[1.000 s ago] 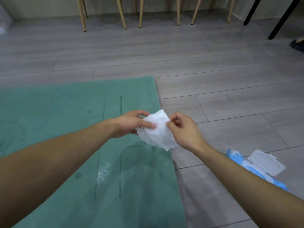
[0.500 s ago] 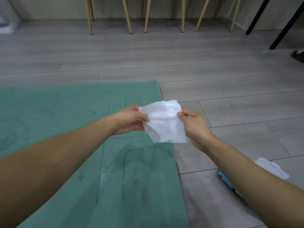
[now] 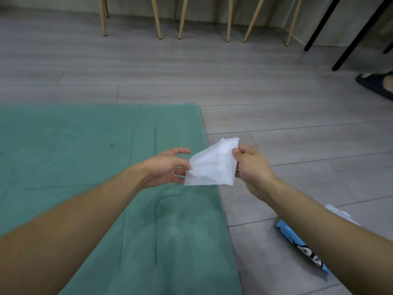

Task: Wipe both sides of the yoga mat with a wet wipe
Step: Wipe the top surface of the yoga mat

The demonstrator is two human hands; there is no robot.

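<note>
A green yoga mat [image 3: 85,158] lies flat on the grey floor and fills the left half of the view, with a pale smudge near its right edge. Above that edge a white wet wipe [image 3: 212,167] is stretched between my hands. My right hand [image 3: 253,167] pinches its upper right corner. My left hand [image 3: 165,167] holds its left edge between thumb and fingers, with the forefinger stretched out loosely.
A blue wet-wipe pack [image 3: 306,248] with its white lid open lies on the floor at the lower right, partly behind my right forearm. Wooden chair legs [image 3: 180,18] and black table legs [image 3: 319,22] stand at the back. A foot in a dark slipper [image 3: 376,84] is at the right edge.
The wipe has been unfolded from a crumpled bunch into a wider sheet. My hands have moved apart, and the view has shifted so the pack is lower and more hidden.
</note>
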